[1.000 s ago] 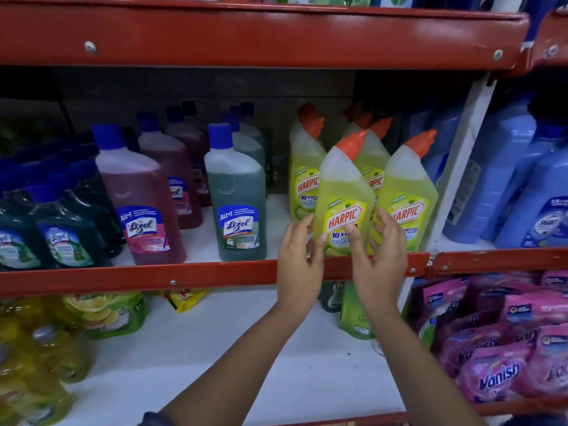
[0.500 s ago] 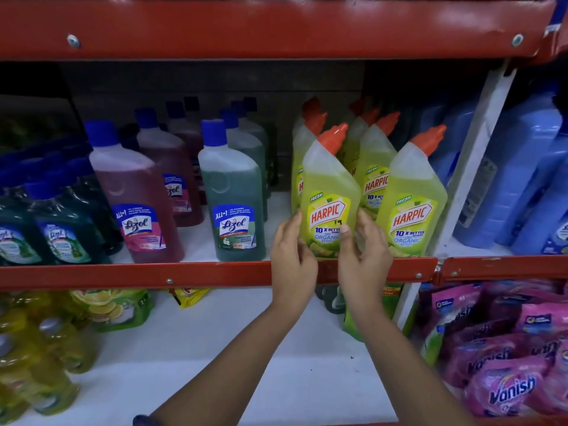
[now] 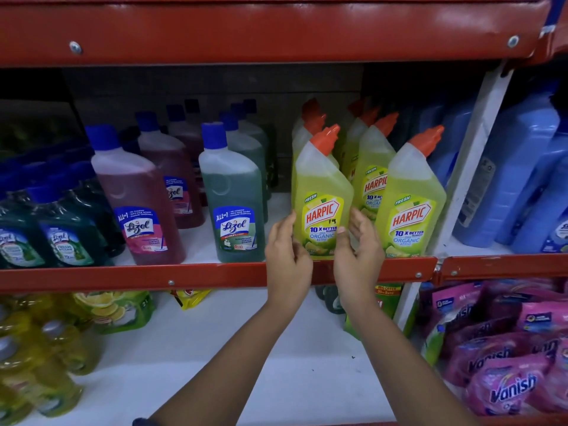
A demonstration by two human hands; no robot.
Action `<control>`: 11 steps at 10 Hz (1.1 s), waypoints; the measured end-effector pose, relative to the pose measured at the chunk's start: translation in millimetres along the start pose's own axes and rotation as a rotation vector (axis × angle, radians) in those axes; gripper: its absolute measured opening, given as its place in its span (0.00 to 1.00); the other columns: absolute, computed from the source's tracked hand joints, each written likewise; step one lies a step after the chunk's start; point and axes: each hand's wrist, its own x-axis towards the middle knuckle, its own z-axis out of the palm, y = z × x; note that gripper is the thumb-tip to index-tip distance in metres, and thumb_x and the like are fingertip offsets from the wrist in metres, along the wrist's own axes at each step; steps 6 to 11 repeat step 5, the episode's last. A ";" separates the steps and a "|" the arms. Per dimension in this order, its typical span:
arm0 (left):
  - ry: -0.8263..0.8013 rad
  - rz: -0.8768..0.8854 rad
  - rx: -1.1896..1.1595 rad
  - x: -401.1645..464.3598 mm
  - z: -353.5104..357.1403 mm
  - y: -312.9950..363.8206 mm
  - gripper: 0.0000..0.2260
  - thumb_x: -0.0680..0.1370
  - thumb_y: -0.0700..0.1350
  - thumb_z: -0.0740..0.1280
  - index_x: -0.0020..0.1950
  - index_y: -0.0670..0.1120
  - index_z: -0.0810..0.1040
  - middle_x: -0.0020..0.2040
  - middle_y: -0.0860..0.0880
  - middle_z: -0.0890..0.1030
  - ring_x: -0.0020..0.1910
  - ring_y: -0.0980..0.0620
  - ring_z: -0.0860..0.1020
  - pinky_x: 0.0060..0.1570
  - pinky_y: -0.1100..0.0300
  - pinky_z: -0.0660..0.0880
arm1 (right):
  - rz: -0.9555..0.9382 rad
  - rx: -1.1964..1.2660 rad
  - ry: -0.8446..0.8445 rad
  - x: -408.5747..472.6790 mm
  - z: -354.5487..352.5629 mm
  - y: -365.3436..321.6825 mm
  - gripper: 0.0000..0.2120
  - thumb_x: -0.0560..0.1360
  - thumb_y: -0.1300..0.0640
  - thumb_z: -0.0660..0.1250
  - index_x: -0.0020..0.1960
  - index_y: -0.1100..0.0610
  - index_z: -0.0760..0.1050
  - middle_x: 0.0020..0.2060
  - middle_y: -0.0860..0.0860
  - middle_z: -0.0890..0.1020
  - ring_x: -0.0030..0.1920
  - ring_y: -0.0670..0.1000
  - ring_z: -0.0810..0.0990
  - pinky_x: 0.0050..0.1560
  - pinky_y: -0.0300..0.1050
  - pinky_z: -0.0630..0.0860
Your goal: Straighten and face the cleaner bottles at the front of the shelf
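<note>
A yellow-green Harpic bottle (image 3: pixel 322 192) with an orange cap stands upright at the front of the middle shelf, label facing out. My left hand (image 3: pixel 287 256) presses its left side. My right hand (image 3: pixel 358 259) holds its right side, thumb on the label. A second front Harpic bottle (image 3: pixel 410 210) stands to the right with a small gap between them, label also facing out. More Harpic bottles (image 3: pixel 373 167) stand in rows behind. Left of them stand a green Lizol bottle (image 3: pixel 233 204) and a pink Lizol bottle (image 3: pixel 138 204), labels forward.
The red shelf lip (image 3: pixel 184 276) runs just under my hands. A white upright (image 3: pixel 470 167) separates blue bottles (image 3: pixel 516 179) on the right. Dark green Lizol bottles (image 3: pixel 64 235) crowd the far left. Below are yellow bottles (image 3: pixel 46 348) and pink Vanish pouches (image 3: pixel 507 385).
The held Harpic bottle has slid left, away from its right neighbour, and now stands straighter with its label facing out. Both hands moved with it.
</note>
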 end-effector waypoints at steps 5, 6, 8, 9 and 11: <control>-0.099 0.023 0.096 0.0 -18.5 9.3 0.27 0.72 0.27 0.56 0.70 0.40 0.67 0.67 0.42 0.71 0.64 0.55 0.69 0.67 0.64 0.68 | 0.002 -0.169 -0.065 -5.0 0.9 -11.7 0.24 0.78 0.61 0.63 0.73 0.55 0.65 0.65 0.53 0.73 0.67 0.50 0.72 0.68 0.53 0.72; -0.099 0.023 0.096 0.0 -18.5 9.3 0.27 0.72 0.27 0.56 0.70 0.40 0.67 0.67 0.42 0.71 0.64 0.55 0.69 0.67 0.64 0.68 | 0.002 -0.169 -0.065 -5.0 0.9 -11.7 0.24 0.78 0.61 0.63 0.73 0.55 0.65 0.65 0.53 0.73 0.67 0.50 0.72 0.68 0.53 0.72; -0.099 0.023 0.096 0.0 -18.5 9.3 0.27 0.72 0.27 0.56 0.70 0.40 0.67 0.67 0.42 0.71 0.64 0.55 0.69 0.67 0.64 0.68 | 0.002 -0.169 -0.065 -5.0 0.9 -11.7 0.24 0.78 0.61 0.63 0.73 0.55 0.65 0.65 0.53 0.73 0.67 0.50 0.72 0.68 0.53 0.72; -0.099 0.023 0.096 0.0 -18.5 9.3 0.27 0.72 0.27 0.56 0.70 0.40 0.67 0.67 0.42 0.71 0.64 0.55 0.69 0.67 0.64 0.68 | 0.002 -0.169 -0.065 -5.0 0.9 -11.7 0.24 0.78 0.61 0.63 0.73 0.55 0.65 0.65 0.53 0.73 0.67 0.50 0.72 0.68 0.53 0.72; -0.099 0.023 0.096 0.0 -18.5 9.3 0.27 0.72 0.27 0.56 0.70 0.40 0.67 0.67 0.42 0.71 0.64 0.55 0.69 0.67 0.64 0.68 | 0.002 -0.169 -0.065 -5.0 0.9 -11.7 0.24 0.78 0.61 0.63 0.73 0.55 0.65 0.65 0.53 0.73 0.67 0.50 0.72 0.68 0.53 0.72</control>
